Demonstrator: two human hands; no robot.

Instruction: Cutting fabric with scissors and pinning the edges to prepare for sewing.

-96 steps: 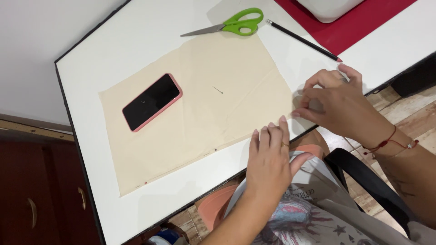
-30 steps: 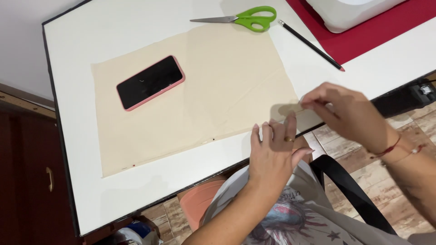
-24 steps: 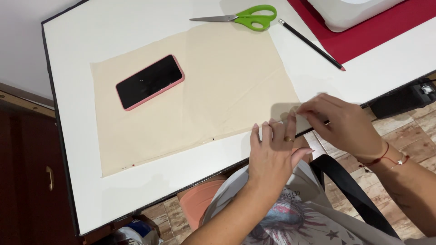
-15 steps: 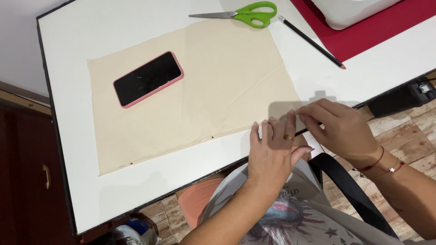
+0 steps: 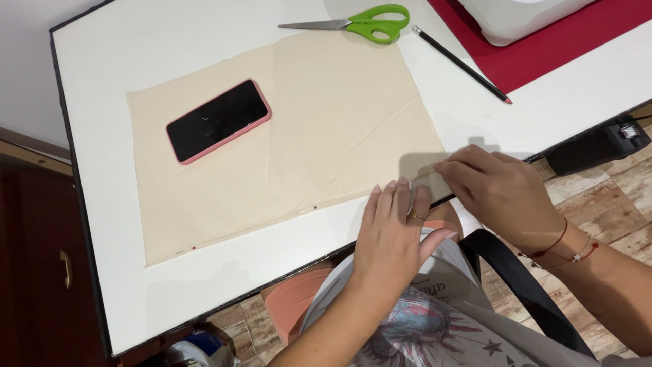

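A cream fabric sheet (image 5: 319, 136) lies flat on the white table (image 5: 170, 41). My left hand (image 5: 397, 228) rests flat on the table's near edge, fingertips touching the fabric's lower right corner. My right hand (image 5: 499, 190) pinches that same corner of fabric, which is lifted and folded slightly. A black phone in a pink case (image 5: 217, 121) lies screen up on the fabric's left part.
Green-handled scissors (image 5: 360, 24) lie at the far edge of the fabric. A dark pencil (image 5: 462, 64) lies to their right. A red mat (image 5: 550, 44) with a white object (image 5: 519, 17) fills the far right corner. A black strap (image 5: 523, 285) crosses my lap.
My right hand has slid down and left to the fabric's lower right corner and pinched it. The left hand stays pressed at the table edge.
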